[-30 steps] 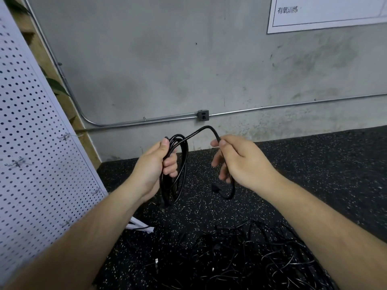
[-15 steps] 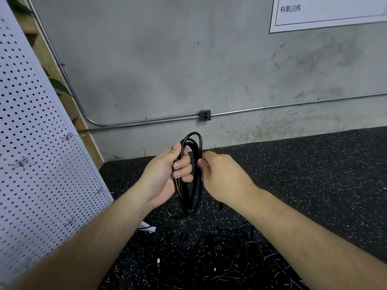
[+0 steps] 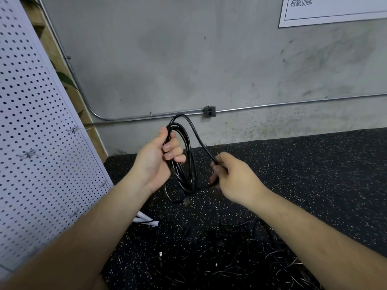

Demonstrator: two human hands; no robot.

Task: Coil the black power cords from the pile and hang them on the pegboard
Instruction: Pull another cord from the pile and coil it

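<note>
Left hand (image 3: 155, 162) was wrapped around a bundle of loops, fingers curled through the coil and thumb on top. That was one black power cord (image 3: 191, 164), held up in front of the wall and well clear of the floor mat (image 3: 303, 164). Right hand (image 3: 236, 178) pinched the cord's free run just beside the coil, fingers closed on it, with a last loop arching over the top between the two hands. Most of this cord looked gathered; a short tail and what seemed to be a plug dangled below the coil, so the winding looked nearly finished but not secured. Nothing was hung yet: the hooks (image 3: 27, 153) showing on the pegboard (image 3: 41, 105) at left carried no cord. And the pile (image 3: 240, 254) lay tangled on the near part of the mat, so plenty was left to do.
</note>
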